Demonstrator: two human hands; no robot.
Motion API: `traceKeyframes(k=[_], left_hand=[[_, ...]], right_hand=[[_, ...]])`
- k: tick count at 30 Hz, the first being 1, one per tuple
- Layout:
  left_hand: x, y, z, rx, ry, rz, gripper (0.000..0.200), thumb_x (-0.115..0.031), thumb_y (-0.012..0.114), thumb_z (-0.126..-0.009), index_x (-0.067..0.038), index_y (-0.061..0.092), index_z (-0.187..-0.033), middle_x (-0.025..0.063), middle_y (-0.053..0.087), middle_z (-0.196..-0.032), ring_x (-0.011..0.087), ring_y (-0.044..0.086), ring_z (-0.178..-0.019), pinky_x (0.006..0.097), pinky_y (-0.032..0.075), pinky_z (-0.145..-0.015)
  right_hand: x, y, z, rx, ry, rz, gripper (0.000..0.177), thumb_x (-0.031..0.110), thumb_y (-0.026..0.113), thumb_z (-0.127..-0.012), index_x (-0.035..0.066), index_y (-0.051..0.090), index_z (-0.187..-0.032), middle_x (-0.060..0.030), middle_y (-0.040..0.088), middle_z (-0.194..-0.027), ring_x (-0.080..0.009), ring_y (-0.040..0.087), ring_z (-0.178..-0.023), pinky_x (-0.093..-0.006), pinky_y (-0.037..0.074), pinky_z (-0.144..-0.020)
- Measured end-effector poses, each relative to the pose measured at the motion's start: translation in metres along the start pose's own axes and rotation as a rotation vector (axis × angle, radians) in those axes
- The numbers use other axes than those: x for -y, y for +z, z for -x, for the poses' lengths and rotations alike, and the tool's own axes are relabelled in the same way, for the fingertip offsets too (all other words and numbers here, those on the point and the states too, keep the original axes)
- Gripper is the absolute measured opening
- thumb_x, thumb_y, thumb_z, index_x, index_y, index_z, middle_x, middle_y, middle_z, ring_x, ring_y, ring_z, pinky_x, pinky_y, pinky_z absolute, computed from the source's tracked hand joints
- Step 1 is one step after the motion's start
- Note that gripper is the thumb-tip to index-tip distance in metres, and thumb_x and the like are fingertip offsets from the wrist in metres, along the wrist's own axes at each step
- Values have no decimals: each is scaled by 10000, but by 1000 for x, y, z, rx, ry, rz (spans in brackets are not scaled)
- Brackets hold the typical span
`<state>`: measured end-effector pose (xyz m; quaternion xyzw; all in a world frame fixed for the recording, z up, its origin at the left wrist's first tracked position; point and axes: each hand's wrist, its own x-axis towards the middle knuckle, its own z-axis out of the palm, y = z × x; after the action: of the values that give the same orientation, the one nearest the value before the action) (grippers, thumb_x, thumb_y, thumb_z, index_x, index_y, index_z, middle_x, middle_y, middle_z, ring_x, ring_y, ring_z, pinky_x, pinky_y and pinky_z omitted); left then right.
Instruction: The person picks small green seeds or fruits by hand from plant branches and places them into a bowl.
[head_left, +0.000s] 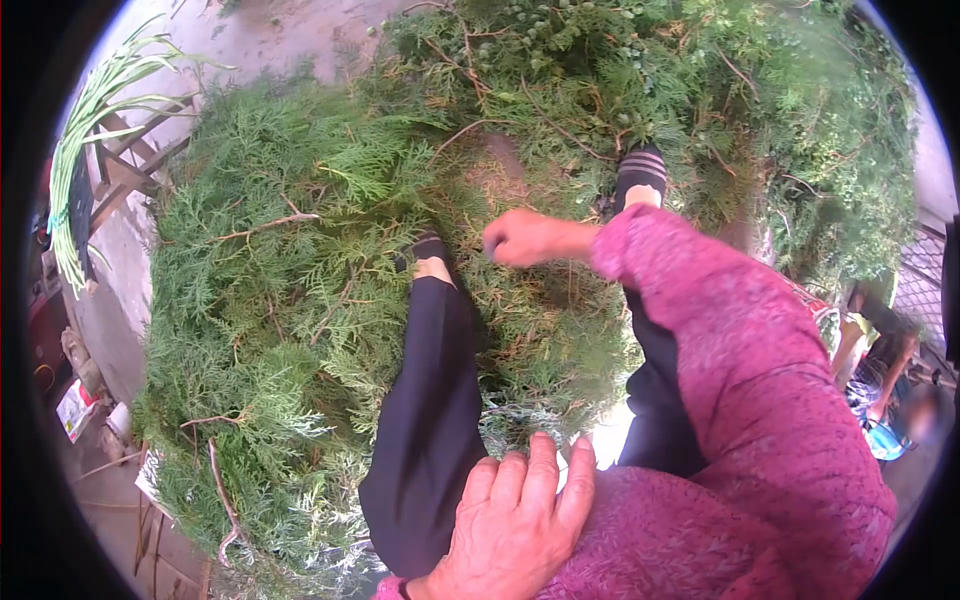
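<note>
Leafy conifer branches [270, 230] cover the floor in a thick layer around my legs. My right hand [525, 238] reaches forward above them, between my two feet, with its fingers curled in. A small dark spot shows at its fingertips; what it is I cannot make out. Close to my body, my left hand [515, 515] lies palm down by my lap, fingers stretched out, holding nothing. Brown twigs [225, 490] stick out of the greenery on the left.
My feet, in dark striped footwear [640, 165], rest among the branches. A bundle of long green beans [75, 190] hangs over a wooden frame [125, 185] at left. A red and white packet [77, 408] lies below. On the right are a blue item [884, 440] and wire mesh [922, 262].
</note>
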<state>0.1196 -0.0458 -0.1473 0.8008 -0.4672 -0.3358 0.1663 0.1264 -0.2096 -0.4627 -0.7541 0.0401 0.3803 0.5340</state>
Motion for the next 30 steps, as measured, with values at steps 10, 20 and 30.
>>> traceKeyframes(k=[10,20,30], left_hand=[[-7,0,-10,118,19,-3,333,-145,490,-766,-56,513,-1086,160,524,-1015,240,505,-804,359,398,-737],[-14,6,-38,251,-9,-46,352,-130,461,-760,-57,505,-1101,168,517,-1043,239,502,-805,364,405,-748],[-20,13,-45,295,-17,-91,366,-134,451,-764,-69,498,-1121,153,517,-1047,233,507,-813,363,406,-755]], right_hand=[[-70,-53,37,-256,-16,132,189,136,614,-710,12,596,-851,-127,610,-811,-232,587,-759,-331,461,-712],[-86,-26,3,-127,-64,340,162,94,593,-673,15,581,-814,-146,578,-765,-264,574,-721,-364,462,-671],[-102,-54,62,224,-85,-8,132,122,633,-665,39,602,-762,-54,591,-706,-180,577,-640,-309,456,-589]])
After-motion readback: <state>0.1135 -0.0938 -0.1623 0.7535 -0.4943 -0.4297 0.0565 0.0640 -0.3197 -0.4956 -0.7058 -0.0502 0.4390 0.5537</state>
